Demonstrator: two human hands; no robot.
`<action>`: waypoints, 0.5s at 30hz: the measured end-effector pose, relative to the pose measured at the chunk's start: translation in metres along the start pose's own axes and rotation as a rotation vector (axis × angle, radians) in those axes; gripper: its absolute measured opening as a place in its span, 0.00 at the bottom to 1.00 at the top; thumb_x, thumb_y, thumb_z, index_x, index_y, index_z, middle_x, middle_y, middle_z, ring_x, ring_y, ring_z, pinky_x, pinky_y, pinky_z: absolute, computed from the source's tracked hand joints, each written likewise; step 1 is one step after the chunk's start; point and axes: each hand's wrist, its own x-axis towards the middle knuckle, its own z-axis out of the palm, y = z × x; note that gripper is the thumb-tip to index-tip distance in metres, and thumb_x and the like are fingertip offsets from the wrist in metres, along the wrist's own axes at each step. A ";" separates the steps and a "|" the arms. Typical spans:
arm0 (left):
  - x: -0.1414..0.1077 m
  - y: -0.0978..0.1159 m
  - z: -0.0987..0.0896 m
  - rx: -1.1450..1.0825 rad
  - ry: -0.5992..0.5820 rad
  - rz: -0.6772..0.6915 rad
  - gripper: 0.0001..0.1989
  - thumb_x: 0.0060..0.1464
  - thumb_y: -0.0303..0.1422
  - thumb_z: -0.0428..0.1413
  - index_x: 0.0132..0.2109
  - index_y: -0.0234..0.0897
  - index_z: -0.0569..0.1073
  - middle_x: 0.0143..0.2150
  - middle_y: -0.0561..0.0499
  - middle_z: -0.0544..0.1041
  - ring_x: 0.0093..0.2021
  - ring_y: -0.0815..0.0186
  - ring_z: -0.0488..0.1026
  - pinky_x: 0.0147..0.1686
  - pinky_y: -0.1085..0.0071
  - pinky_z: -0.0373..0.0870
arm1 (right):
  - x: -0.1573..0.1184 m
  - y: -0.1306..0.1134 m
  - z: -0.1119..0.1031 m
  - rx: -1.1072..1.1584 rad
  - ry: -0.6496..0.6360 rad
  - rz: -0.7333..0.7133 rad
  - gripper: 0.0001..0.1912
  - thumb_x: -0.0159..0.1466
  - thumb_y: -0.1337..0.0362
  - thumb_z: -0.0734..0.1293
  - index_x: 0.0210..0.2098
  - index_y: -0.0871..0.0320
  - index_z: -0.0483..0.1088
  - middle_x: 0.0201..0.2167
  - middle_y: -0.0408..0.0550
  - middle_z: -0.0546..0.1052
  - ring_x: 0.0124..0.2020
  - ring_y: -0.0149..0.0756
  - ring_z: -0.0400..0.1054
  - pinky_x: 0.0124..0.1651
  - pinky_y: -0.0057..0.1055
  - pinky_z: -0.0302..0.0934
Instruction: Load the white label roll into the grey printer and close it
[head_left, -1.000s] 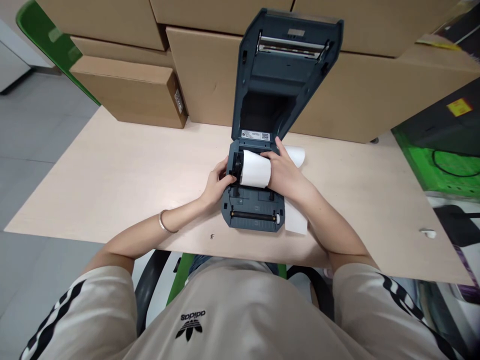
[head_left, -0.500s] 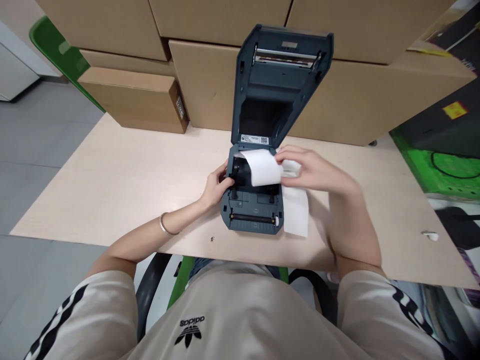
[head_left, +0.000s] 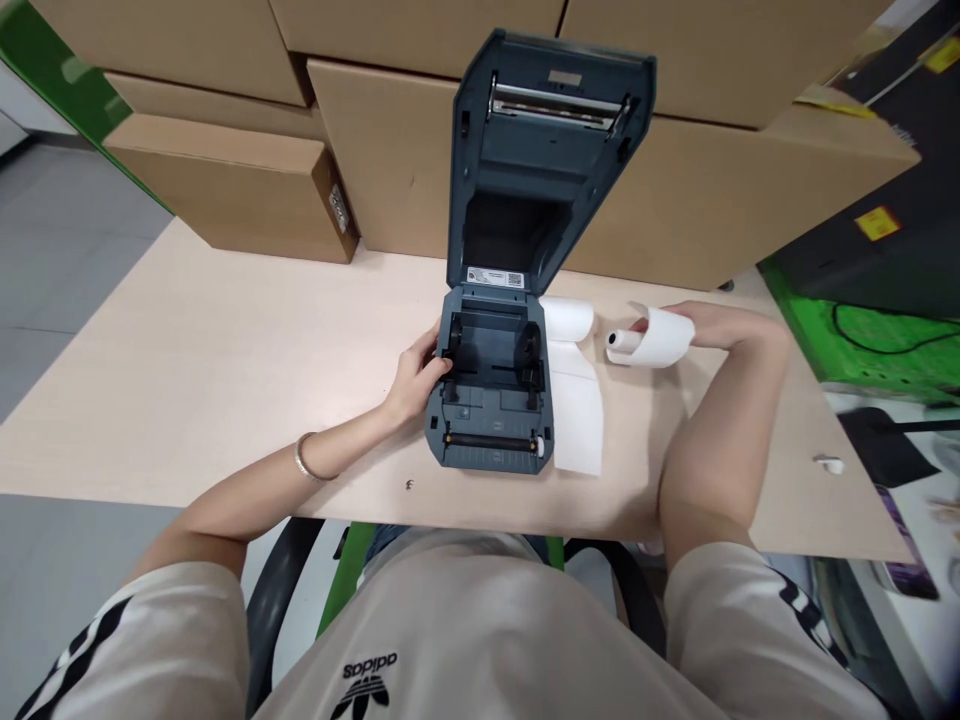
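Observation:
A dark grey label printer (head_left: 491, 400) stands on the table with its lid (head_left: 551, 150) raised, its roll bay bare inside. My left hand (head_left: 421, 372) grips the printer's left side, thumb over the edge of the bay. Over the table to the right, my right hand (head_left: 697, 318) holds a small paper roll (head_left: 660, 338) with a loose curl of white paper; most of the fingers are hidden behind it. Another white paper roll (head_left: 568, 318) lies against the printer's right side, its unrolled strip (head_left: 579, 410) stretching toward the table's front edge.
Large cardboard boxes (head_left: 397, 160) line the back of the table, with a smaller box (head_left: 225, 190) at the left. A small white object (head_left: 829, 464) lies near the right edge. Green crates (head_left: 885, 340) and dark boxes stand to the right.
My right hand has lifted the small roll out of the printer's bay and carried it right, over the table. My left hand stays on the printer. The view has shifted slightly.

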 end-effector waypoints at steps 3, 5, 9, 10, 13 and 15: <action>0.000 0.001 0.000 0.007 -0.003 0.005 0.27 0.52 0.35 0.58 0.60 0.41 0.81 0.52 0.48 0.85 0.52 0.48 0.76 0.53 0.55 0.75 | 0.014 -0.001 0.009 -0.051 -0.184 0.160 0.22 0.45 0.46 0.84 0.30 0.53 0.80 0.33 0.54 0.86 0.42 0.52 0.80 0.51 0.44 0.75; 0.000 0.000 0.000 0.009 0.002 0.005 0.27 0.53 0.35 0.58 0.60 0.41 0.81 0.53 0.47 0.85 0.53 0.48 0.77 0.54 0.54 0.76 | 0.023 -0.004 0.015 -0.044 -0.211 0.178 0.23 0.43 0.48 0.83 0.33 0.53 0.81 0.37 0.54 0.87 0.45 0.55 0.81 0.53 0.45 0.76; 0.000 -0.004 -0.001 0.005 0.020 -0.011 0.30 0.52 0.35 0.58 0.62 0.40 0.81 0.56 0.47 0.85 0.56 0.48 0.76 0.55 0.54 0.76 | 0.031 -0.008 0.016 -0.108 -0.259 0.245 0.22 0.41 0.51 0.81 0.34 0.50 0.81 0.40 0.51 0.88 0.51 0.60 0.81 0.58 0.48 0.76; -0.001 -0.005 -0.001 0.002 0.030 -0.016 0.31 0.52 0.35 0.58 0.63 0.40 0.80 0.57 0.47 0.85 0.57 0.47 0.76 0.56 0.55 0.76 | 0.029 -0.008 0.014 -0.125 -0.261 0.255 0.22 0.41 0.51 0.81 0.34 0.50 0.81 0.40 0.51 0.88 0.52 0.61 0.81 0.59 0.50 0.75; -0.001 -0.009 -0.001 0.000 0.052 -0.029 0.32 0.51 0.35 0.58 0.64 0.39 0.80 0.61 0.47 0.85 0.59 0.48 0.77 0.58 0.55 0.76 | 0.017 -0.011 0.005 -0.147 -0.176 0.294 0.21 0.45 0.52 0.78 0.38 0.48 0.80 0.44 0.51 0.88 0.54 0.63 0.81 0.63 0.54 0.73; -0.001 -0.010 -0.001 0.001 0.050 -0.028 0.33 0.51 0.35 0.58 0.65 0.39 0.79 0.63 0.47 0.84 0.61 0.47 0.76 0.59 0.55 0.75 | 0.006 -0.016 0.000 -0.189 -0.038 0.345 0.21 0.50 0.52 0.76 0.43 0.49 0.80 0.50 0.55 0.87 0.56 0.66 0.80 0.65 0.59 0.72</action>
